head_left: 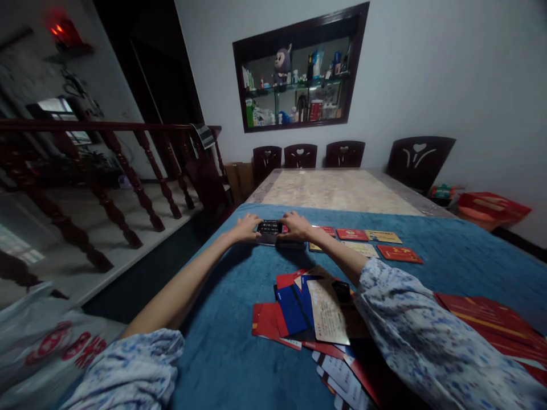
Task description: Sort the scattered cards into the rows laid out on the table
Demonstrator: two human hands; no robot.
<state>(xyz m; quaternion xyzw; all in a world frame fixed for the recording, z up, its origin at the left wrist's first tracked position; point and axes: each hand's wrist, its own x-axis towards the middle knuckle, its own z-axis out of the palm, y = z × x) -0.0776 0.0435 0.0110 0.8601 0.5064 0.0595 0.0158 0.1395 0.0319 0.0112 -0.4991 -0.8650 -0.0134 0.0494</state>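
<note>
Toward the far side of the blue cloth, my left hand (247,228) grips the left end of a black card (270,226) with pale print. My right hand (296,226) is closed on its right end, thumb at the near edge. It is unclear whether this is one card or a stack. Another dark card lies under my right hand. Two rows of cards run to the right, among them a red card (351,234), a gold card (383,237) and another red card (400,254). Below my right forearm spreads a loose pile with a blue card (293,308) and a cream card (328,310).
The blue cloth (222,319) covers the near part of a long table (320,191). Red envelopes or packets (491,322) lie at the right, partly behind my sleeve. A white plastic bag (55,347) is at the lower left, beside a wooden railing (128,162). Chairs (345,154) stand beyond the table.
</note>
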